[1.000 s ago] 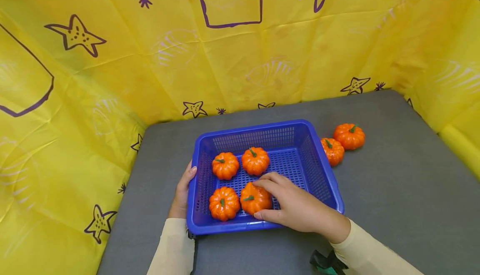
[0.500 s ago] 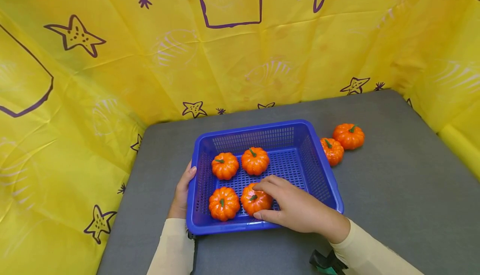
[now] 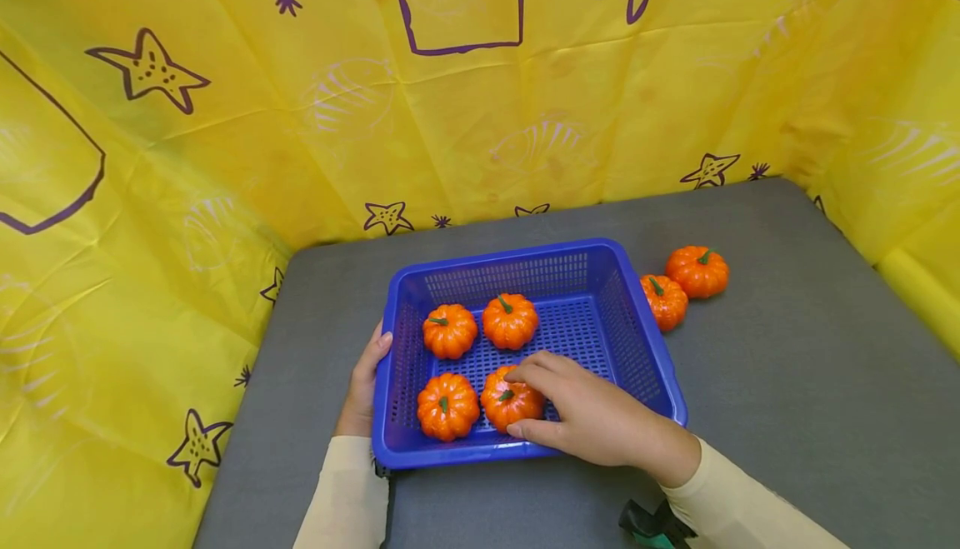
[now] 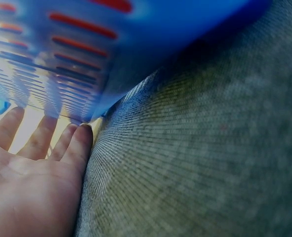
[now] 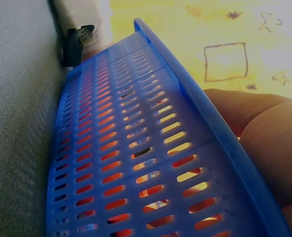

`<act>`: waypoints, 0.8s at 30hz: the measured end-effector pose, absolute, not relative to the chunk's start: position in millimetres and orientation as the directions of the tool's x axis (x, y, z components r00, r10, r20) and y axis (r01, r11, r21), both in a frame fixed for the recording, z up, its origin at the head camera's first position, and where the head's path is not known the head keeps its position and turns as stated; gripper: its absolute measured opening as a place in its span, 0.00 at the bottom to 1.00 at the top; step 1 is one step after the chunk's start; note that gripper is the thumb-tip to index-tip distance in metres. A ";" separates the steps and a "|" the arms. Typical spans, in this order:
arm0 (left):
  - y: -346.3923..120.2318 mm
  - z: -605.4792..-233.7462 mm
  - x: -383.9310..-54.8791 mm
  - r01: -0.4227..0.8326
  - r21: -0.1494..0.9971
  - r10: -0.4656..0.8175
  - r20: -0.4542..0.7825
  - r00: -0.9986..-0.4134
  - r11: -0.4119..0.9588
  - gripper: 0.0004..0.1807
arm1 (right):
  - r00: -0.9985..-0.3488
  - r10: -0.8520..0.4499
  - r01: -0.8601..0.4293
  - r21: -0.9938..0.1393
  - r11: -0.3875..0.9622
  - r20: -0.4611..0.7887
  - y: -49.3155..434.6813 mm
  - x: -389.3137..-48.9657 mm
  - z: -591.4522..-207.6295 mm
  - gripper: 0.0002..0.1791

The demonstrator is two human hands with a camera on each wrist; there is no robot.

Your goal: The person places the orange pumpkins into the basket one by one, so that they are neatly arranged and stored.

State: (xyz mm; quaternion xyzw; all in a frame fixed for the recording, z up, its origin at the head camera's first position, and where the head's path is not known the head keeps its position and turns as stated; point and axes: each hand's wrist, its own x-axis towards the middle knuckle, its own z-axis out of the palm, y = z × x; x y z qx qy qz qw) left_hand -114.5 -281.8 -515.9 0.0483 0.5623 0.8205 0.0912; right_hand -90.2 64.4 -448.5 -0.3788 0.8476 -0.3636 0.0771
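Observation:
A blue plastic basket (image 3: 517,451) stands on the grey table with several small orange pumpkins inside. Its front-right pumpkin (image 3: 504,412) is between the thumb and fingers of my right hand (image 3: 592,411), which reaches over the basket's front edge and covers part of it. Left of it sits another pumpkin (image 3: 447,406); behind lie a third pumpkin (image 3: 450,331) and one more pumpkin (image 3: 510,321). My left hand (image 3: 365,382) rests against the basket's left side, thumb at the rim. In the left wrist view its nearly straight fingers (image 4: 37,138) reach to the slotted wall.
Two more pumpkins, a nearer pumpkin (image 3: 666,303) and a farther pumpkin (image 3: 697,272), lie on the table (image 3: 795,382) right of the basket. A yellow patterned cloth (image 3: 465,141) hangs around the table's back and sides.
The pumpkin at my right hand has turned slightly; its green stem now sits a little further right and more upright. The basket, left hand and other pumpkins stay put.

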 end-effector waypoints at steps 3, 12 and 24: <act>-282.0 -515.4 -114.1 -0.093 0.932 0.205 -0.020 -0.978 -0.352 0.37 | -0.696 -0.701 -0.595 -0.669 0.445 0.152 64.3 -90.0 -448.4 0.24; -281.3 -513.3 -113.3 -0.111 0.927 0.202 -0.040 -0.979 -0.357 0.37 | -0.674 -0.719 -0.628 -0.644 0.436 0.170 66.2 -89.1 -446.0 0.24; -280.7 -512.5 -113.3 -0.121 0.928 0.194 -0.054 -0.979 -0.353 0.37 | -0.643 -0.751 -0.643 -0.641 0.420 0.153 70.5 -87.8 -440.9 0.25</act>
